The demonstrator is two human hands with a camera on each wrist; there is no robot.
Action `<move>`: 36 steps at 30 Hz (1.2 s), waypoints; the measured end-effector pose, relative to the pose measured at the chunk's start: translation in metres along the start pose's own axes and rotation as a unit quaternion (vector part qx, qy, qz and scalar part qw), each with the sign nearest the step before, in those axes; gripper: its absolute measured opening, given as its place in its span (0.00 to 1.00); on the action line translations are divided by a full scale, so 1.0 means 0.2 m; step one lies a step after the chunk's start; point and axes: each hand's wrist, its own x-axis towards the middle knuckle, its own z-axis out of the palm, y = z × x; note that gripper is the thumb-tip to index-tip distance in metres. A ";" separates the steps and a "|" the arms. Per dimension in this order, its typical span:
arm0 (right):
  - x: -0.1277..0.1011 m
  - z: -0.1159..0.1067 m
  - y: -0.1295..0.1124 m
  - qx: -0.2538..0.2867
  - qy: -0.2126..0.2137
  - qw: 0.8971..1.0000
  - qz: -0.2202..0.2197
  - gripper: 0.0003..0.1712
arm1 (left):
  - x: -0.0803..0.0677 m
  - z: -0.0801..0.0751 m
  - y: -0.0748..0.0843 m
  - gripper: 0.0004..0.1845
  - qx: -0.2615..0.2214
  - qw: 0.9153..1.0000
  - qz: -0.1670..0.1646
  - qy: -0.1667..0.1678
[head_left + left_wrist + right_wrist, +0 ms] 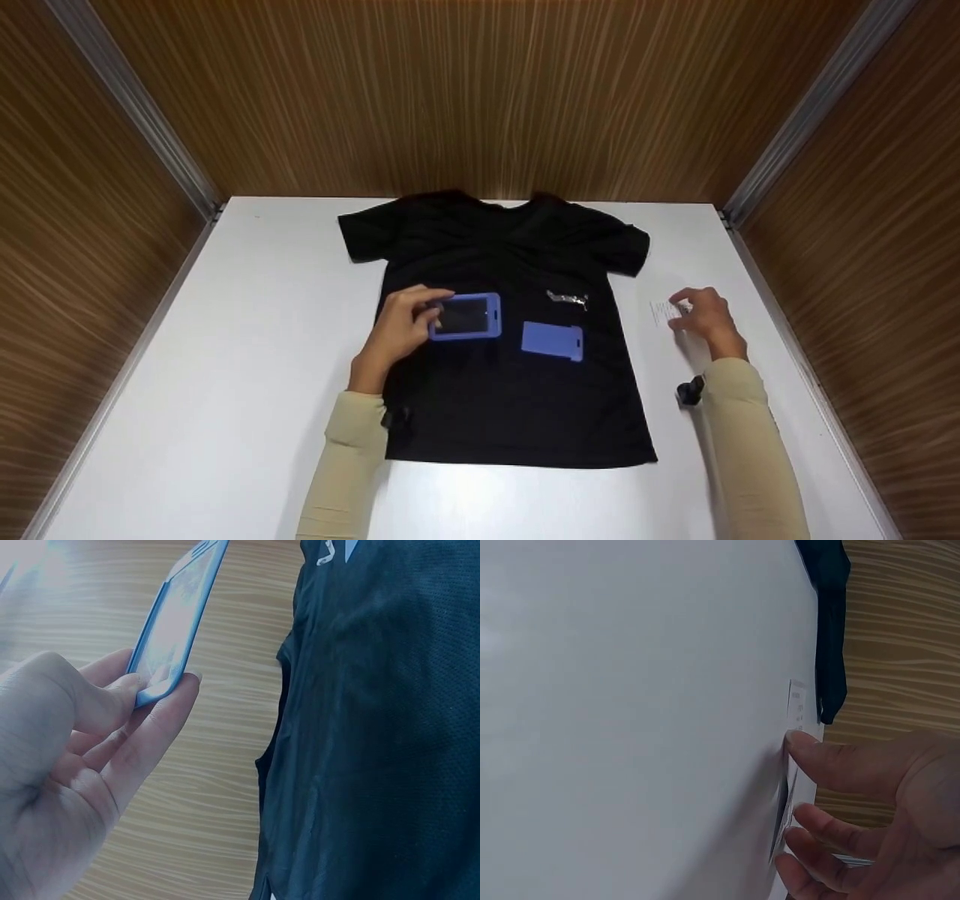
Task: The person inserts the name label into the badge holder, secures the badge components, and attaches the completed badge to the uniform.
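My left hand (pixel 400 326) holds a blue card holder (pixel 466 316) by its left end, above the black T-shirt (pixel 517 412). The holder has a frame around a clear window and a slot at its right end; in the left wrist view the thumb and fingers pinch its lower corner. To the right of the shirt, my right hand (pixel 706 311) grips a white printed card (pixel 661 312) at the tabletop. Thumb and fingertips press on the card (pixel 796 709), which bows slightly in the right wrist view. Part of it is hidden behind the fingers.
A flat blue slotted panel (pixel 551 340) lies on the shirt, right of the holder. Above it is a small shiny silvery piece (pixel 568 299), perhaps a clip. The shirt is spread on a white table (pixel 247 337) enclosed by wood-grain walls (pixel 480 97) at the back and sides.
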 end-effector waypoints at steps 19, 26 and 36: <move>0.00 -0.01 -0.02 0.004 -0.006 0.998 0.056 0.31 | 0.00 -0.01 0.01 0.20 -0.007 1.000 -0.007 0.006; 0.00 0.00 -0.01 0.025 0.014 0.998 0.062 0.28 | 0.00 -0.01 0.00 0.19 -0.007 1.000 -0.001 0.006; -0.01 -0.01 0.00 0.047 0.038 0.996 0.062 0.26 | 0.00 -0.01 0.00 0.20 -0.003 1.000 0.002 0.004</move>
